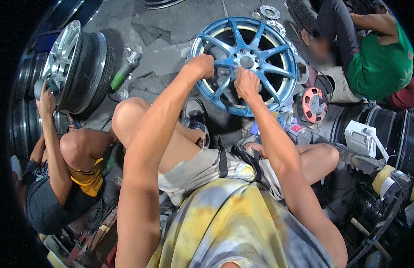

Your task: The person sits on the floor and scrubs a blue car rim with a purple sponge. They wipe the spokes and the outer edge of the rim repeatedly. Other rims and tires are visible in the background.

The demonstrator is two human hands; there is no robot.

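A blue multi-spoke wheel rim (247,61) lies face up in front of me, its pale inner lip showing between the spokes. My left hand (201,66) is closed in a fist at the rim's left side, by the outer end of a spoke. Nearer the hub, my right hand (248,83) is also closed, its fingers curled down over the lower-left spokes. Whatever either hand pinches is hidden by the fingers. Below the rim are my bare knees and a shoe (196,118).
At left, a person's hand (46,100) presses a dark rounded tool against a silver wheel (65,56). A green-bodied power tool (124,71) lies between. Rightward are a seated person in green (381,67), a coral-red round tool (314,105), a can (299,133) and a white box (360,139).
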